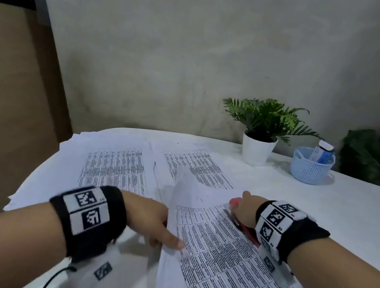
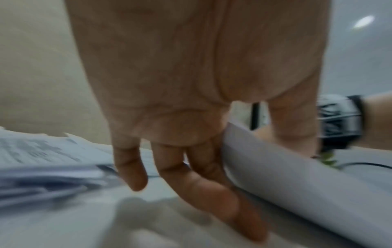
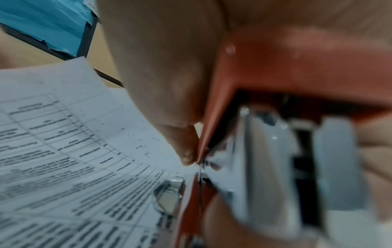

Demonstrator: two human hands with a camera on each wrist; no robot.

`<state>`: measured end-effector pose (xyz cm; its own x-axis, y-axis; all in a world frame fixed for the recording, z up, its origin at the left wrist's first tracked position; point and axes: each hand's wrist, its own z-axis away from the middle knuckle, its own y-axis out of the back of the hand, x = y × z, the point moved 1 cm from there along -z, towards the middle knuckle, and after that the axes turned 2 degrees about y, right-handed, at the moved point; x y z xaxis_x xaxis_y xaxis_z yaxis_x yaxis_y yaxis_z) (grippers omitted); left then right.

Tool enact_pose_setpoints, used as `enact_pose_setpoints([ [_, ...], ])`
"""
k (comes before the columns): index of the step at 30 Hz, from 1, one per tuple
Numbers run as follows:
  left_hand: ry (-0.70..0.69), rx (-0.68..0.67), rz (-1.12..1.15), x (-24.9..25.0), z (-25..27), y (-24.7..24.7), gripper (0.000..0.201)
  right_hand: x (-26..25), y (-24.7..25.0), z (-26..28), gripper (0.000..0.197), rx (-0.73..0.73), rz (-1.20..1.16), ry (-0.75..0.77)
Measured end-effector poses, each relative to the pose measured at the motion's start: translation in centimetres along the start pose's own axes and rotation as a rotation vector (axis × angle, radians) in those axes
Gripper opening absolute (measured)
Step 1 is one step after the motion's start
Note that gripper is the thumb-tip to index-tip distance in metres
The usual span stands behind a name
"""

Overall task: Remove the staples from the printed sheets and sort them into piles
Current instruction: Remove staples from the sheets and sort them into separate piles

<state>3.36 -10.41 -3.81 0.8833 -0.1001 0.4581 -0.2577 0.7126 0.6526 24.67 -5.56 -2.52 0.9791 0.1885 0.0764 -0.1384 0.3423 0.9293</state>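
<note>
From the head view, your left hand (image 1: 146, 219) lies at the left edge of the white printed sheet set with dense black tables (image 1: 226, 263), thumb on top and a lifted page (image 1: 183, 193) curling up beside it, while your right hand (image 1: 244, 209) is closed round a red-bodied stapler with a metal underside (image 1: 246, 230) at the set's top corner; two loose piles of printed pages (image 1: 114, 169) lie just beyond on the white-covered round table (image 1: 324, 204). To do this step well, hold the paper flat near that corner, work the metal tip under the staple's crown and lever gently, since a hard pull would likely tear the corner. The print is too small to read; the black-and-white square marker tags on both wristbands carry patterns, not words, and the label on the bottle in the pale blue plastic basket (image 1: 312, 168) beside the green fern in a white pot (image 1: 258, 140) is illegible. In the left wrist view, your fingers (image 2: 174, 176) hang fairly straight, with the curled sheet (image 2: 297, 176) caught between index and thumb, so keep that pinch light. In the right wrist view, your thumb (image 3: 169, 100) presses the stapler's red side (image 3: 297, 63), and its shiny metal tip (image 3: 168, 196) rests on the printed page (image 3: 63, 151); the staple itself cannot be made out, and the table text is blurred beyond reading.
</note>
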Motion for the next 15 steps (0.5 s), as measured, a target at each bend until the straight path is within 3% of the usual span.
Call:
enact_pose_setpoints([
  [4, 0.062, 0.304, -0.148, 1.4, 0.2, -2.4, 0.027, -0.3, -0.2, 1.1, 0.026, 0.007, 0.100, 0.057],
  [6, 0.095, 0.416, -0.117, 1.8, 1.1, -1.5, 0.026, -0.4, -0.2, 1.8, 0.034, 0.027, 0.128, 0.087],
  [9, 0.185, 0.627, -0.116, 0.9, 3.5, 1.9, 0.028, 0.1, -0.5, 2.2, 0.037, 0.026, 0.090, 0.067],
  [12, 0.374, 0.811, -0.145, -2.8, 6.3, 6.3, 0.015, 0.6, -0.8, 2.5, 0.036, 0.042, 0.041, 0.050],
  [15, 0.481, 0.873, -0.030, -7.7, 8.1, 10.2, 0.029, 0.7, -0.7, 3.0, 0.047, 0.079, -0.014, 0.028],
])
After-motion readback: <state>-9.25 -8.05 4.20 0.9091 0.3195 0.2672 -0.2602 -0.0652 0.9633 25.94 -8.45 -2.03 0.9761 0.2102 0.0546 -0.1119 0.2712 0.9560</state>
